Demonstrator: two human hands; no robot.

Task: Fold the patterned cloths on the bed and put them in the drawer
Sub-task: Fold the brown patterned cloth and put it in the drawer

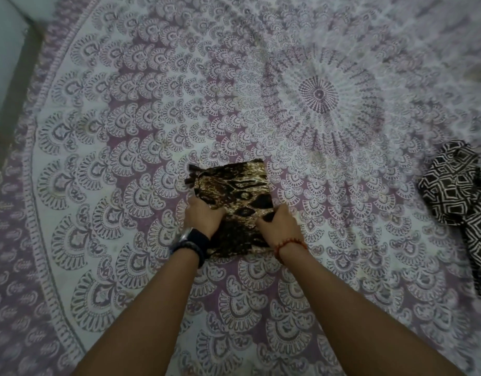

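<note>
A shiny gold-and-black cloth (231, 191), folded into a rough rectangle with a fringed left edge, lies mid-bed (125, 131) on a mauve-and-white mandala sheet. Both hands grip it, fingers curled over its sides: left hand (204, 215), right hand (278, 223). A crumpled black-and-white diamond-print cloth (461, 210) lies well apart at right.

mandala-print bedspread (318, 96) (purple and white), pale wall (6, 63)

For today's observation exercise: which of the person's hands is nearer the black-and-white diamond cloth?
Right. The right hand grips the folded brown cloth, on the side facing the diamond cloth; the left hand grips its far side.
</note>
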